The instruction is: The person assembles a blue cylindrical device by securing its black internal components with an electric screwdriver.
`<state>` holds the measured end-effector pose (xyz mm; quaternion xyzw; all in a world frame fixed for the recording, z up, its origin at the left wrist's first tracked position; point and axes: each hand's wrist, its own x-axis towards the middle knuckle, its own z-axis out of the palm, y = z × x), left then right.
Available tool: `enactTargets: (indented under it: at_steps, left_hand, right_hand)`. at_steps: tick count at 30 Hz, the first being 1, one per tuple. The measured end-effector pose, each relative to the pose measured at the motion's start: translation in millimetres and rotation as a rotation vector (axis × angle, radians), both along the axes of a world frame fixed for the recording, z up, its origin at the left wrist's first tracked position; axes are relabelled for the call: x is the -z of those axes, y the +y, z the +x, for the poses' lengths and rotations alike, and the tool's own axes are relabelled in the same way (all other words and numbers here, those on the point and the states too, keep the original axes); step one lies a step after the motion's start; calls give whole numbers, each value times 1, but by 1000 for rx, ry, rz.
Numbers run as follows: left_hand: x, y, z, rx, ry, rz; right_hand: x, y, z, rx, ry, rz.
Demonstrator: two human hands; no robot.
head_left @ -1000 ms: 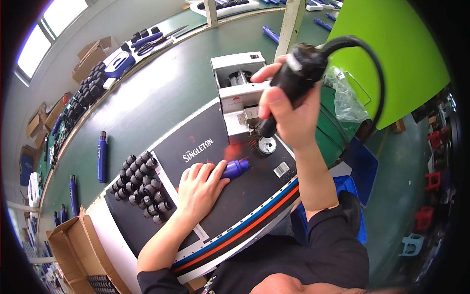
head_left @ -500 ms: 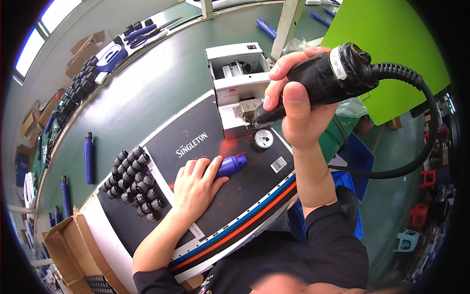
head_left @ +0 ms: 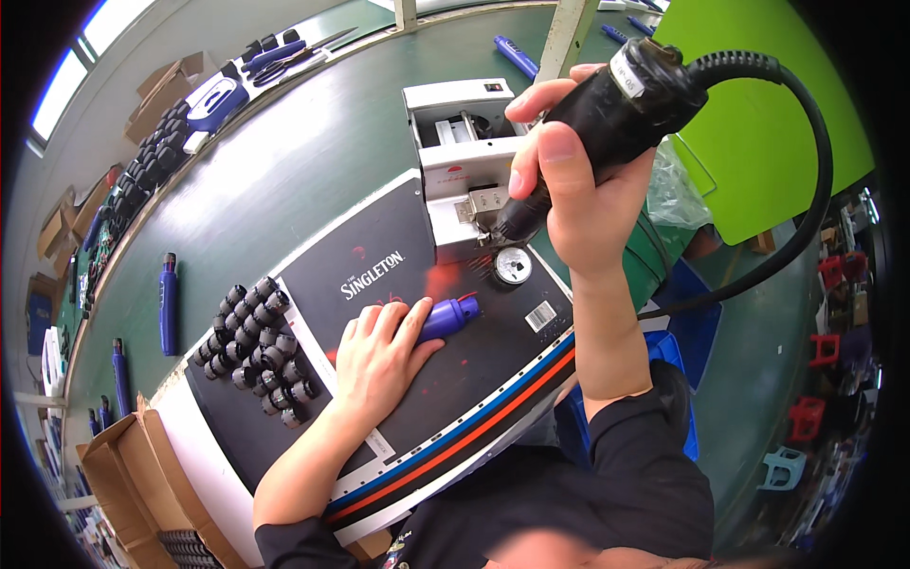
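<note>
My right hand (head_left: pixel 592 204) is closed round a black corded electric screwdriver (head_left: pixel 626 109), tilted with its back end up and to the right. Its tip is close to the front outlet of a white screw feeder (head_left: pixel 466 163); whether they touch I cannot tell. On the black printed mat (head_left: pixel 322 256), my left hand (head_left: pixel 379 365) grips a blue cylindrical handle housing (head_left: pixel 451 317) lying on its side. A short red wire shows at the housing's right end. Just below the feeder is a small round white-faced dish (head_left: pixel 513 266) with a metal rim.
Left of my left hand stands a cluster of black ring-shaped caps (head_left: pixel 251 332). An open cardboard box (head_left: pixel 142 474) is at the lower left. Blue handles (head_left: pixel 169 303) stand along the left side of the green table. The screwdriver's cable (head_left: pixel 823 209) loops down the right side.
The back end of the screwdriver has swung up and left, so it stands steeper, with its tip still by the feeder. My left hand and the blue housing have stayed nearly in place.
</note>
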<state>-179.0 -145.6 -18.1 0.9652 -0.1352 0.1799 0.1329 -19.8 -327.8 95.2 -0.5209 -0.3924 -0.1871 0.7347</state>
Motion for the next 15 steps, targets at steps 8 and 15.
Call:
enactTargets:
  at_steps: [8, 15]
  left_hand:
    - [-2, 0, 0, -24, 53, -26]
    - [-4, 0, 3, -18, 55, -42]
  right_hand:
    - [12, -1, -33, -131, 86, 19]
    - [19, 10, -47, -175, 175, -27]
